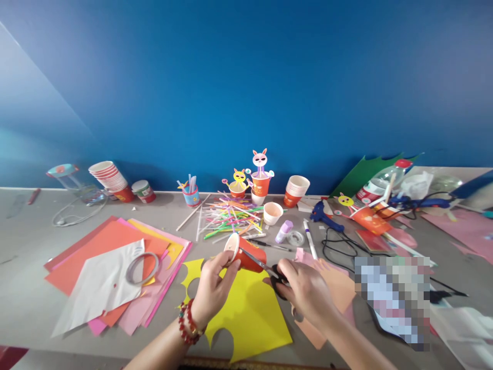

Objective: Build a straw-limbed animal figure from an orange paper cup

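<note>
My left hand (216, 285) is closed on the rim of a red paper cup (252, 255), which lies tilted on its side with its white mouth toward the left. In my right hand (306, 288) is a pair of scissors (265, 265). Their blades lie along the cup's side and point toward its rim; whether they cut into the wall I cannot tell. Beneath both hands is a yellow paper sheet (250, 308) with rounded pieces cut from its edges. Just behind the cup are a black pen (269, 245) and a purple glue stick (284, 231).
Colored straws (231, 218) lie heaped behind the cup, near finished cup animals (260, 180). Stacked paper cups (110, 180) stand at the back left. Colored paper (84, 252) with a tape roll (142, 268) lies left. A blue glue gun (325, 217) and its cable lie right.
</note>
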The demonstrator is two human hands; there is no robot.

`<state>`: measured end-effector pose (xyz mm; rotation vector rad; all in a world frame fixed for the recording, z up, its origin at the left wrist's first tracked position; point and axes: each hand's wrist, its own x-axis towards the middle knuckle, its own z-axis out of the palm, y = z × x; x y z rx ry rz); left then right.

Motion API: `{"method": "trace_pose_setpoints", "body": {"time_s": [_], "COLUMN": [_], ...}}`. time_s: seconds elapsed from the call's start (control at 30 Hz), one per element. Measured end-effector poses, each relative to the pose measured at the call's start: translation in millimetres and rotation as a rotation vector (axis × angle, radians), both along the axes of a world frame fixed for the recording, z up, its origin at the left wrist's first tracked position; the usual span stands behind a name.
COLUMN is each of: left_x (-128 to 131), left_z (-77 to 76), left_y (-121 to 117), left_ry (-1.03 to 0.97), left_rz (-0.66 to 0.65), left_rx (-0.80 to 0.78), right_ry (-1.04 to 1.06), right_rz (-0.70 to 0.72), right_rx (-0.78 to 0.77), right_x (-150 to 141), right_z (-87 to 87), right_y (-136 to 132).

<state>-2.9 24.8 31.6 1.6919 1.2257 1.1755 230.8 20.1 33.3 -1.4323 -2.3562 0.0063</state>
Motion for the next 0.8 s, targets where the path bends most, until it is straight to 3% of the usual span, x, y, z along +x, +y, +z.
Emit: {"method": "trace_pose_setpoints", "body": {"time_s": [0.37,0.8], "left_x": [-0.3,-0.1], "left_z": [0.1,-3.6], "left_y": [-1.6,-0.2], "left_ry": [0.013,-0.084], "left_rz": [0.002,-0.034], "left_rx": [-0.007,-0.062], "right_ry": [0.031,-0.080], "right_rz": [0.023,0.038], "right_rx": [-0.026,0.072], "right_x": [2.3,2.2], "right_z": [1.5,9.0], "right_y": [-0.7,1.8]}}
